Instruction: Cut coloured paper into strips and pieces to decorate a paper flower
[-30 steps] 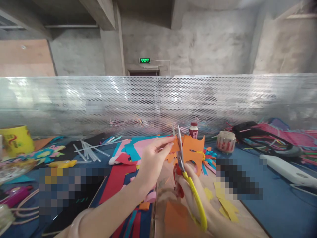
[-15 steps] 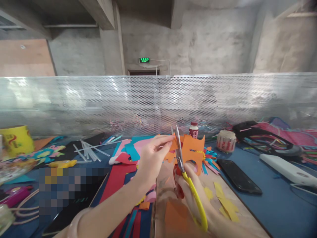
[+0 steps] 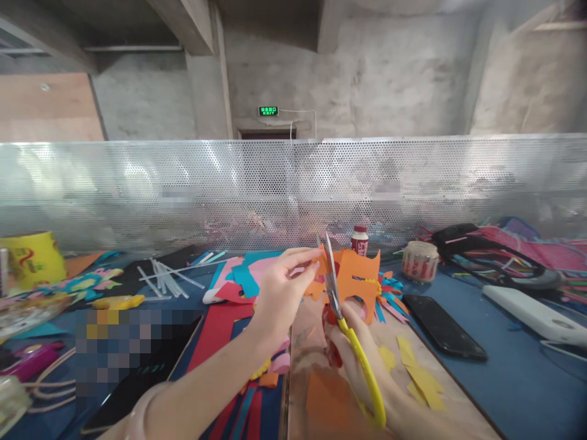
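My left hand [image 3: 284, 287] pinches a small orange paper piece [image 3: 322, 264] between thumb and fingertips. Yellow-handled scissors [image 3: 355, 342] are in my right hand [image 3: 351, 348], their blades parted a little and pointing up beside the pinched piece. Behind the blades stands a larger orange paper sheet [image 3: 358, 269] with cut-out edges. Below my hands, an orange paper square [image 3: 328, 400] lies on the brown board [image 3: 300, 366]. Yellow paper scraps [image 3: 419, 373] are to the right on that board.
A black phone [image 3: 444, 327], a white device [image 3: 532, 311] and a glass jar [image 3: 419, 261] stand or lie at the right. Red paper [image 3: 213, 333], clear sticks [image 3: 167, 278] and a yellow roll [image 3: 36, 260] are at the left. A perforated metal panel [image 3: 192, 183] runs behind.
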### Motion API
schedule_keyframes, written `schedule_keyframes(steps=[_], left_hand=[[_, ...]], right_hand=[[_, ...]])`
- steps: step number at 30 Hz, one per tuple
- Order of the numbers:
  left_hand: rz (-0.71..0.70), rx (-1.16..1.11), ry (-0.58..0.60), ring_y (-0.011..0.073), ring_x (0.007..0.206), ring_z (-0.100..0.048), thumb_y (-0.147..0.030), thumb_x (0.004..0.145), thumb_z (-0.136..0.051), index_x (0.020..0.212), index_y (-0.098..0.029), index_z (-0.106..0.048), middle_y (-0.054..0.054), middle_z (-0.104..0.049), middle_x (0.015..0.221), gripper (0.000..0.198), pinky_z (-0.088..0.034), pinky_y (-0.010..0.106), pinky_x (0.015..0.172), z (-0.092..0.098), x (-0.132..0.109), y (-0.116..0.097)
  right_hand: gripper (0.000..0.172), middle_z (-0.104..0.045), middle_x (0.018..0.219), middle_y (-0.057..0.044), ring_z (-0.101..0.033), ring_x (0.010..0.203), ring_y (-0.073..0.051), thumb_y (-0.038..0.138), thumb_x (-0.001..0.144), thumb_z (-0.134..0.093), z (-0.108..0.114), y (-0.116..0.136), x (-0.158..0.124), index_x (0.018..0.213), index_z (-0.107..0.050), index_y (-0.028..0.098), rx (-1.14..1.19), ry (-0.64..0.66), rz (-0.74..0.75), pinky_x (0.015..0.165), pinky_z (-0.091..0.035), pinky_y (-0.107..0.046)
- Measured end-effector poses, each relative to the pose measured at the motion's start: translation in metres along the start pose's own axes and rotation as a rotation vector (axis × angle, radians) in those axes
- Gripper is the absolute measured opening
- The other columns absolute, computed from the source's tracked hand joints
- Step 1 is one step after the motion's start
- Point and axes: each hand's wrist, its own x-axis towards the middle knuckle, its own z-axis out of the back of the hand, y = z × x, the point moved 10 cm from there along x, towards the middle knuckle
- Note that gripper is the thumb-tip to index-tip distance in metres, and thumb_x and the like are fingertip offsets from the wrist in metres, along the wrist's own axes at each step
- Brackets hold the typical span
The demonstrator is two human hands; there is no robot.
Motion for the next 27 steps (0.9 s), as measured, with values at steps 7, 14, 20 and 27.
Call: schedule_keyframes(steps=[7, 14, 20, 27], left_hand=[[0.005, -0.001, -0.006, 0.0151, 0.100, -0.058, -0.023, 0.080, -0.057, 0.093, -0.023, -0.068, 0.002, -0.062, 0.108, 0.017, -0.048, 0.027, 0.087, 0.0019, 0.0002, 0.0024], [-0.001, 0.008, 0.024, 0.0160, 0.100, -0.059, -0.020, 0.079, -0.058, 0.092, -0.023, -0.068, 0.002, -0.061, 0.107, 0.017, -0.048, 0.029, 0.088, 0.0017, 0.0036, 0.0020], [-0.008, 0.010, 0.035, 0.0147, 0.098, -0.059, -0.020, 0.080, -0.057, 0.091, -0.024, -0.068, 0.001, -0.062, 0.106, 0.017, -0.049, 0.027, 0.086, 0.0010, 0.0043, 0.0029], [-0.015, 0.005, 0.026, 0.0133, 0.096, -0.060, -0.020, 0.079, -0.058, 0.090, -0.026, -0.068, -0.001, -0.062, 0.105, 0.016, -0.050, 0.025, 0.084, 0.0010, 0.0046, 0.0022]], right_hand=[[0.006, -0.039, 0.053, 0.009, -0.037, 0.041, -0.006, 0.024, 0.071, -0.043, 0.0012, -0.0001, 0.0006, 0.076, -0.041, 0.020, -0.025, -0.001, 0.032, 0.039, -0.030, -0.018], [0.007, -0.039, 0.052, 0.009, -0.038, 0.040, -0.006, 0.026, 0.071, -0.044, 0.0027, -0.0012, 0.0041, 0.073, -0.041, 0.020, -0.051, -0.013, 0.051, 0.038, -0.031, -0.018], [0.007, -0.041, 0.051, 0.009, -0.039, 0.040, -0.007, 0.024, 0.068, -0.045, 0.0031, 0.0007, 0.0016, 0.073, -0.041, 0.021, -0.071, -0.017, 0.046, 0.038, -0.032, -0.018], [0.006, -0.043, 0.053, 0.008, -0.041, 0.042, -0.007, 0.019, 0.067, -0.043, 0.0026, 0.0066, -0.0002, 0.073, -0.041, 0.021, -0.107, -0.016, 0.069, 0.039, -0.034, -0.017]])
